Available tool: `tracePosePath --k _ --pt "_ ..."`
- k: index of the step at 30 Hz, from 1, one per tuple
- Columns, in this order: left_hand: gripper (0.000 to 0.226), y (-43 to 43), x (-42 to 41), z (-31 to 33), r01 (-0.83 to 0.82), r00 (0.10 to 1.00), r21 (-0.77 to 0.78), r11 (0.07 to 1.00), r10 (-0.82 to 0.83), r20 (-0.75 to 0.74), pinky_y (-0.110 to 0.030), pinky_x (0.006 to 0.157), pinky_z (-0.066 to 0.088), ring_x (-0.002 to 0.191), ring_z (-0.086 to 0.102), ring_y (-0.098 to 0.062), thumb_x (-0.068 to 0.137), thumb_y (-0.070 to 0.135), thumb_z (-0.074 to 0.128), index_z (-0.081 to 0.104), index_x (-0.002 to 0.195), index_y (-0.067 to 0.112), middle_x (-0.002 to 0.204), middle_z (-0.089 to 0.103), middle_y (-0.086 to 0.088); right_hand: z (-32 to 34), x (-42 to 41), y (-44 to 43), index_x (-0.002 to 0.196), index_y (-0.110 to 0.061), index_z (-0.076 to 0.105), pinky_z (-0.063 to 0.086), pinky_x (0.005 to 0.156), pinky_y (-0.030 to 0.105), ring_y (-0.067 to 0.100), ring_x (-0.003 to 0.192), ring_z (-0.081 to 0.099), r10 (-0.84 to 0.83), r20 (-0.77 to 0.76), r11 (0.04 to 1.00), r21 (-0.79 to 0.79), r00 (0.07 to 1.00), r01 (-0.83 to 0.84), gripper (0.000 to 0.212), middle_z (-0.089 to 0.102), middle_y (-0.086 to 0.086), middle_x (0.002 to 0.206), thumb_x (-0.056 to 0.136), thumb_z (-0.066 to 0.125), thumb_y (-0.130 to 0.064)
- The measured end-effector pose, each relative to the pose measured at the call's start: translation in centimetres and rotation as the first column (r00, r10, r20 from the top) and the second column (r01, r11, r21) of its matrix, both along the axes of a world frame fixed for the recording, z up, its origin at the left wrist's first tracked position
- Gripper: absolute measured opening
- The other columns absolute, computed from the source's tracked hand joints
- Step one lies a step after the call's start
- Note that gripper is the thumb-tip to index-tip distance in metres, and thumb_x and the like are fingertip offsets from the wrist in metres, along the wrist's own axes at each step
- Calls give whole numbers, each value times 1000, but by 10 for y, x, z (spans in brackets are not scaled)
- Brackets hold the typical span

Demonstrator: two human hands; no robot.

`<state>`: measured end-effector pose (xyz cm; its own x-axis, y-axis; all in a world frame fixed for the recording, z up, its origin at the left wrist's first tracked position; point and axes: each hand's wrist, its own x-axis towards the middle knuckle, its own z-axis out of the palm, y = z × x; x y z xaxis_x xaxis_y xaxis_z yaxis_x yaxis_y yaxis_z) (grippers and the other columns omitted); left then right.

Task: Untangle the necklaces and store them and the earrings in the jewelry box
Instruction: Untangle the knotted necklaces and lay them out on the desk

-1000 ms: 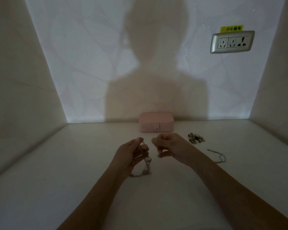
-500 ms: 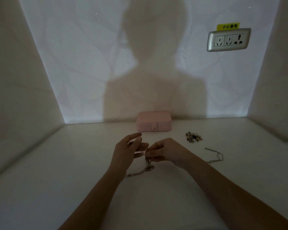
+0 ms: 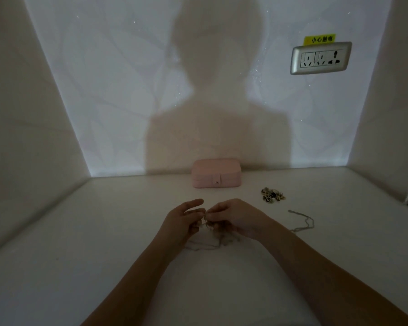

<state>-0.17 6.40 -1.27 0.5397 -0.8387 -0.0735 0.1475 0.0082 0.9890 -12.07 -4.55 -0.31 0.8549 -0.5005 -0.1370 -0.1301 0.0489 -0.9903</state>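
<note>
Necklaces knotted at frame centre, pinched by my left hand and right hand; best teased apart gently, never yanked.

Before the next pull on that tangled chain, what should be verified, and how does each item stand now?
Grip: left hand and right hand both pinch the tangled silvery necklace chain: ok.
Tangle freed: loops bunched between the hands, trailing onto the white table: not ok.
Storage ready: pink rectangular jewelry box has lid down, clasp fastened: not ok.
Spare: second thin chain lies apart, right of the hands: ok.
Earrings: small pile of earrings lies clear of the hands: ok.
Which strand to pull: too dim: cannot tell.
</note>
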Motion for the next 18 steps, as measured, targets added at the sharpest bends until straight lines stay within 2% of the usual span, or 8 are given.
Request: tracePosePath --k 2,4,6,7,9,11,14,18 --pt "24 1 0 -1 -5 996 35 999 2 90 -16 48 38 50 47 -7 86 -3 59 65 105 11 73 63 -3 0 -2 -3 92 -3 68 51 58 21 16 64 62 -21 -22 999 -29 1000 21 13 68 12 79 81 66 3" --pt "22 2 -1 -1 -5 981 77 997 -10 193 -15 48 40 48 50 -4 82 -1 64 66 101 10 74 65 -3 1 -2 -4 93 -4 67 51 58 19 15 64 64 -31 -26 995 -90 999 29 19 68 13 80 79 64 8" --pt "22 3 -3 -1 5 962 109 994 -34 269 -13 48 42 49 55 -2 78 -1 69 66 96 11 76 67 -3 1 -1 -3 92 -6 67 49 54 16 11 62 63 -37 -48 971 -237 998 25 22 67 9 78 77 64 10" --pt "22 3 -4 0 6 955 122 992 -42 294 -13 47 43 50 57 -1 77 -1 70 66 95 10 77 68 -2 1 0 -2 92 -8 68 47 52 14 8 60 61 -56 -74 933 -360 996 25 23 67 5 77 76 64 8" --pt "21 4 -6 0 -11 949 151 989 -37 314 -14 45 44 50 59 -2 76 -3 71 66 94 6 78 69 -5 -1 2 -2 93 -11 69 43 53 9 1 61 56 -87 -112 792 -610 990 1 22 63 -5 75 74 68 0" --pt "19 4 -7 -1 -46 940 175 983 -17 340 -17 41 43 48 58 -9 75 -2 72 67 92 5 78 70 -9 -2 2 -2 93 -10 71 39 57 5 -2 62 50 -78 -108 647 -762 991 -32 19 62 -7 76 74 72 -8" --pt "13 4 -5 -3 -75 905 186 980 -11 426 -18 43 44 45 54 -11 75 -1 72 70 86 5 72 69 -10 -1 1 -2 89 -9 74 35 60 6 -2 63 48 -67 -80 530 -847 995 -32 12 70 4 85 77 71 -12" --pt "11 4 -2 -5 -112 823 212 971 -29 568 -6 51 45 61 61 -4 75 11 75 72 85 14 75 70 2 -1 0 -2 91 -12 74 34 61 7 5 74 53 -55 -118 433 -898 991 -83 15 70 3 88 78 70 -16"
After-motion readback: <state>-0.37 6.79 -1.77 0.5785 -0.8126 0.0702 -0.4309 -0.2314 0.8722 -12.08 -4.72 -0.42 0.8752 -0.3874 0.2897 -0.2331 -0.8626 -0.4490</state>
